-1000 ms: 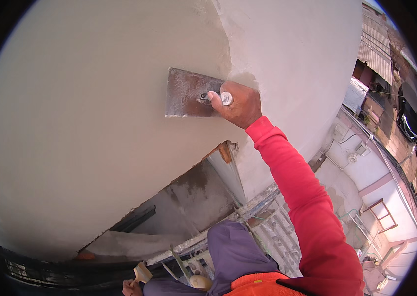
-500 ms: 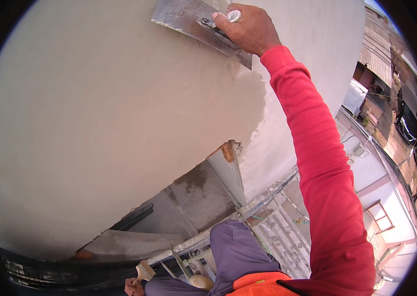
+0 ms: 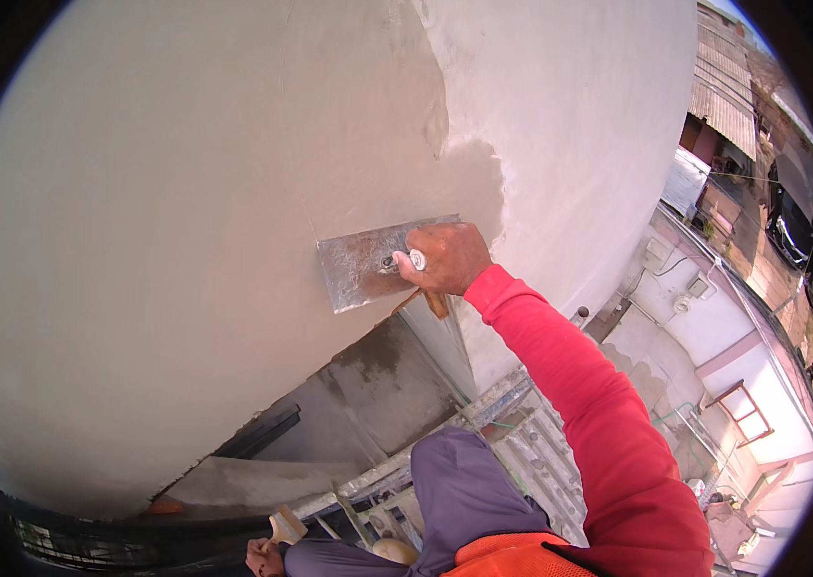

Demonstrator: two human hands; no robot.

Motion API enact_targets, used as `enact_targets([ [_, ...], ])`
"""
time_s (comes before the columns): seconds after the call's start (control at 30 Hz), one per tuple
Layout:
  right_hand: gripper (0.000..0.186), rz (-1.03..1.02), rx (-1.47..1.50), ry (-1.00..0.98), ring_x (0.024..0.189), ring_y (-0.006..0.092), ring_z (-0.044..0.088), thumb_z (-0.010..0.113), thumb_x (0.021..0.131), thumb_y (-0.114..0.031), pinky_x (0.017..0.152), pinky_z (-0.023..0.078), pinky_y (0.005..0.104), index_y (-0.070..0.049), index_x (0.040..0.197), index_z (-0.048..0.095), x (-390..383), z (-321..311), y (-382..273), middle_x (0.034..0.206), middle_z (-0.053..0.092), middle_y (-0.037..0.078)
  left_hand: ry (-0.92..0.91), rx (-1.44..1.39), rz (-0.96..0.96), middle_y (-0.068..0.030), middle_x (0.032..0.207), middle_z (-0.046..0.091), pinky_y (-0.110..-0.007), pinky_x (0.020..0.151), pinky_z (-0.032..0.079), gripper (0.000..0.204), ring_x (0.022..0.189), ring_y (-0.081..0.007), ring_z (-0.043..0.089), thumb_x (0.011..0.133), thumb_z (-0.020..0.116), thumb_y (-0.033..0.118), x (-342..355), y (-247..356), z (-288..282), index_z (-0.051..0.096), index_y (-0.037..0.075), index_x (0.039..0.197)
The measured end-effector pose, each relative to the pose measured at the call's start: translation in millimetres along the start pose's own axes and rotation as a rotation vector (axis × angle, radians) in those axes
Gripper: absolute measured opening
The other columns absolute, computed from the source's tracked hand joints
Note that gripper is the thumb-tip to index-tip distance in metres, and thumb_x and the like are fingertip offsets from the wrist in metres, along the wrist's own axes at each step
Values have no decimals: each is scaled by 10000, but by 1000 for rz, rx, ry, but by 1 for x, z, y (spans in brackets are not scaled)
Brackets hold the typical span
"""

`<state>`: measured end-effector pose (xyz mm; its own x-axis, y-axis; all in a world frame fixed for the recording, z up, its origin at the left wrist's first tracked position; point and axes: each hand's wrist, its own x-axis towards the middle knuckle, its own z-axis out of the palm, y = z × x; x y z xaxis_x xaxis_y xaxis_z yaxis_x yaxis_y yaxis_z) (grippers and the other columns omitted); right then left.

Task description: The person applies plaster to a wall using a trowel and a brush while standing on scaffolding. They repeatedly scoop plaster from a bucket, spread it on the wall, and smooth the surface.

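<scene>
My right hand (image 3: pixel 440 258), in a red sleeve, is closed around the white-smeared handle of a steel trowel (image 3: pixel 355 273). The trowel's broad blade lies against a wall of beige plaster (image 3: pixel 195 192), just above a dark triangular recess (image 3: pixel 349 385) with a chipped edge. To the right of the damp plaster is a paler, lighter surface (image 3: pixel 560 115) with a ragged boundary between. My left hand (image 3: pixel 262 556) is low at the bottom edge, fingers closed on the handle of a wide brush (image 3: pixel 288 522) with light bristles.
Below the wall are scaffold rails and a worn slatted platform (image 3: pixel 536 462) beside my legs (image 3: pixel 454 481). Far down on the right lie a courtyard with white walls (image 3: pixel 685 298), a leaning wooden frame (image 3: pixel 743 412), corrugated roofs (image 3: pixel 724 77) and dark cars (image 3: pixel 791 231).
My right hand first swept the trowel up the wall, then brought it down, lower than a second ago. More damp plaster shows along the upper boundary. My left hand stays low with the brush.
</scene>
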<state>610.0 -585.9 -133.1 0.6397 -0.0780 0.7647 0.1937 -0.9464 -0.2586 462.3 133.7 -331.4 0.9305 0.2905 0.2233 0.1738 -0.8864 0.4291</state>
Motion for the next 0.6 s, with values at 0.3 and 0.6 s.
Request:
enact_targets([
  [0.3,322,-35,211,376,536,251,582,798,857,-317,500,472,395,-112,703,603,35,-32,-29,623,587,53,8,33,-24,-134,793,745,-400,734,574,170,740,-266,729,760,823,126,-10,-2,-8,707,24,830],
  [0.6,394,-261,-184,496,547,243,601,725,943,-432,480,478,392,-122,744,585,166,-79,-41,629,592,43,63,-33,-57,-137,770,738,-397,723,572,143,714,-261,721,758,800,120,-10,-16,3,703,23,800],
])
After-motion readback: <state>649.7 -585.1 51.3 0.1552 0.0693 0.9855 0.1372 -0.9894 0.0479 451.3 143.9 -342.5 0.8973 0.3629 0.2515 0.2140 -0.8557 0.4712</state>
